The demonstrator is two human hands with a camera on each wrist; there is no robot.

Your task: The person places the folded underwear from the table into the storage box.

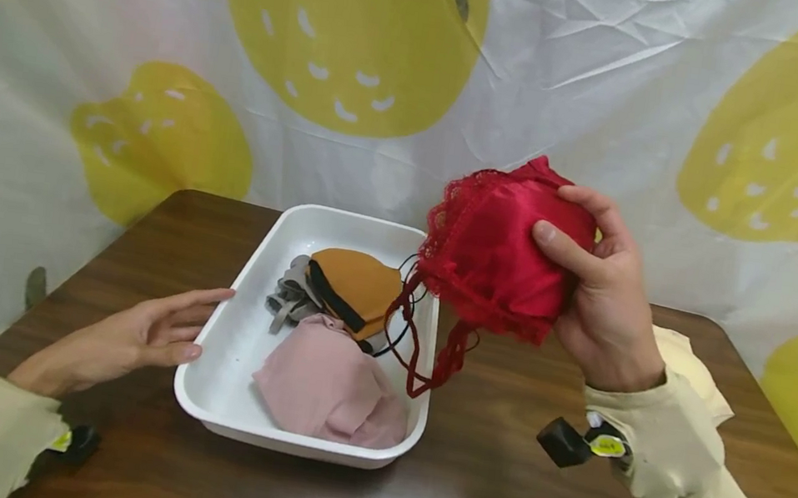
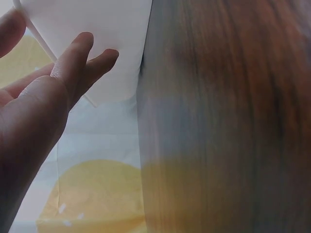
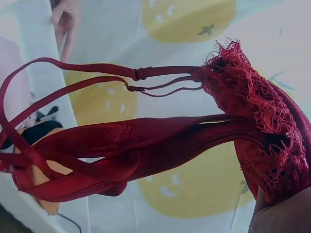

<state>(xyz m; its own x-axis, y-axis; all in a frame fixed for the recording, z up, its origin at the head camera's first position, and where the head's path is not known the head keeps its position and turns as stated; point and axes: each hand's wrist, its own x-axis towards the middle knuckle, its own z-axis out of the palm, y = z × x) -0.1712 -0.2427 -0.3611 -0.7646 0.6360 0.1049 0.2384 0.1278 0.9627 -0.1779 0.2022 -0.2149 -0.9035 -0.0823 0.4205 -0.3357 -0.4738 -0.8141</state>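
Observation:
My right hand grips a red lace-trimmed bra, folded cup on cup, above the right side of a white plastic basin. Its straps dangle over the basin's right rim; in the right wrist view the straps and band of the red bra stretch to the left. My left hand touches the basin's left side with extended fingers, also seen against the white wall in the left wrist view. Inside the basin lie a pink bra in front, an orange-brown bra with black trim behind it, and a grey bundle of fabric.
A cream-coloured garment lies on the brown wooden table to the right, partly hidden behind my right forearm. Behind the table hangs a white curtain with yellow fruit prints.

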